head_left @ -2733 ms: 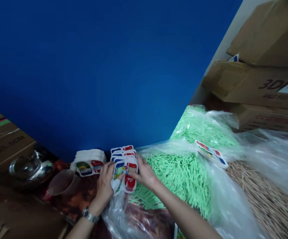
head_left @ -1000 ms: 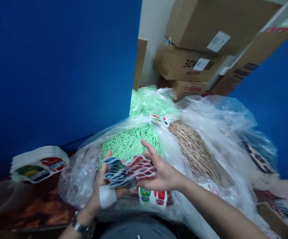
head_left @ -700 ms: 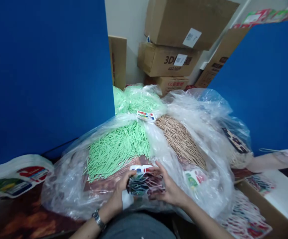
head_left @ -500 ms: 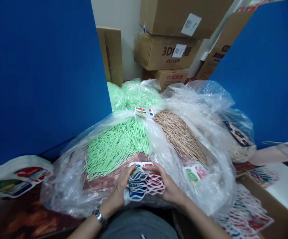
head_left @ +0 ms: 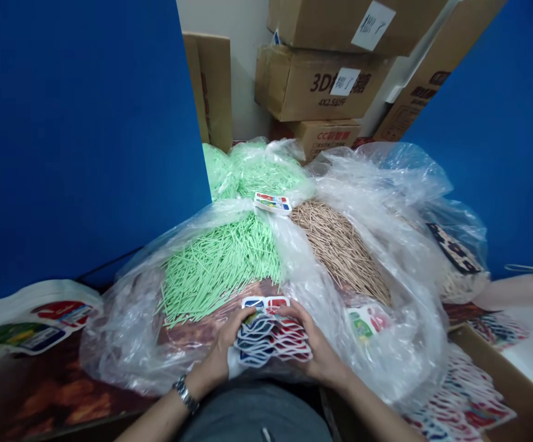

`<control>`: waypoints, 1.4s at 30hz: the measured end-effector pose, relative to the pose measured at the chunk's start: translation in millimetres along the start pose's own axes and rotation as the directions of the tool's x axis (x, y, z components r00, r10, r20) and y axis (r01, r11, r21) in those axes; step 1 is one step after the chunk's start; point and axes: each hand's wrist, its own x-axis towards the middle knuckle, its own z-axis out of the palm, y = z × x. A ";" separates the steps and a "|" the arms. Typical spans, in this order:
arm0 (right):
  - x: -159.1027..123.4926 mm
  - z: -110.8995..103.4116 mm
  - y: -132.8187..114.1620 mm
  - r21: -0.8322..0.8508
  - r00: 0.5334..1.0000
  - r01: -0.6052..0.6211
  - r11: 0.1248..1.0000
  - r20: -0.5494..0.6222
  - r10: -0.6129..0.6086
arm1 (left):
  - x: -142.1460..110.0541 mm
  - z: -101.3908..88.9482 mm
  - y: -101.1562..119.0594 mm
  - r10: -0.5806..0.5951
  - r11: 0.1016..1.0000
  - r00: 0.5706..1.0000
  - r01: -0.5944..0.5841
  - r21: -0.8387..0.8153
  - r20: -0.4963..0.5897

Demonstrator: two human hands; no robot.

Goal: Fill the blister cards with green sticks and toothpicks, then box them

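Observation:
Between my two hands is a stack of printed cards [head_left: 273, 337] with wavy white edges, blue on the left half and red on the right. My left hand [head_left: 225, 341] grips the stack's left side, the thumb over its top edge. Around the right side my right hand [head_left: 315, 344] is closed, its thumb also near the top. Just beyond lies an open clear bag of thin green sticks [head_left: 223, 270]. Right of it is a bag of thin brown sticks [head_left: 340, 248]. A small stack of similar cards [head_left: 272, 203] rests on the plastic between them.
At lower left sits a larger stack of printed cards [head_left: 40, 319]. A cardboard box [head_left: 515, 387] at lower right holds many more card bundles. Blue panels [head_left: 77, 135] stand on both sides. Stacked cartons [head_left: 312, 80] are at the back.
The view has shifted slightly, so the background sits a little further right and higher. Both hands still hold the card stack, whose layers look a little more bowed.

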 end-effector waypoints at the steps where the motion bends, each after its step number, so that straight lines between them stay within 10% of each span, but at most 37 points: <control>1: 1.3 0.6 -3.5 0.008 0.999 -0.027 1.000 -0.019 0.027 | 3.1 -1.3 3.5 0.012 1.000 1.000 -0.012 -0.012 -0.013; 14: -10.9 3.8 0.5 -0.016 0.999 -0.033 0.999 0.020 0.033 | -7.7 -6.2 3.7 0.003 1.000 1.000 -0.003 -0.020 0.025; 20: -3.3 -22.4 -40.1 -0.253 0.990 0.078 0.964 0.130 -0.046 | -2.3 -11.8 22.0 0.000 1.000 0.999 0.001 -0.029 0.040; 28: 21.8 -10.4 -87.7 -0.558 0.911 0.387 0.734 0.353 -0.213 | -3.2 -8.1 14.4 0.031 0.994 0.999 -0.029 -0.107 0.020; 36: 16.9 -3.9 -68.0 -0.756 0.767 0.610 0.236 0.490 -0.414 | -1.3 -11.2 18.4 0.014 0.988 1.000 -0.011 -0.155 0.021; 42: 20.2 4.3 -80.9 -0.769 0.835 0.526 0.364 0.385 -0.392 | 0.3 -10.9 20.9 0.041 0.986 0.999 -0.040 -0.160 0.005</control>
